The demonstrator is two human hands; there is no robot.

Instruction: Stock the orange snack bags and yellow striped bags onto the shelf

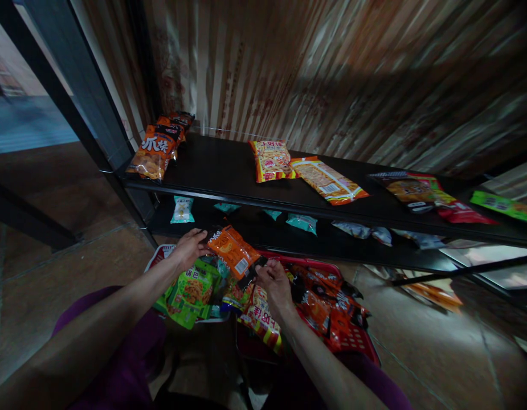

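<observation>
Between my two hands is an orange snack bag with black ends and a barcode, held above the baskets. My left hand pinches its upper left end, and my right hand grips its lower right end. Below the bag, a white basket holds green snack bags. Beside it, a red basket carries several orange and black bags and a yellow and red bag.
The black shelf ahead bears orange bags at its left end, yellow bags mid-shelf, and a green packet at right. Small teal packets lie on the lower shelf. A black post stands at left.
</observation>
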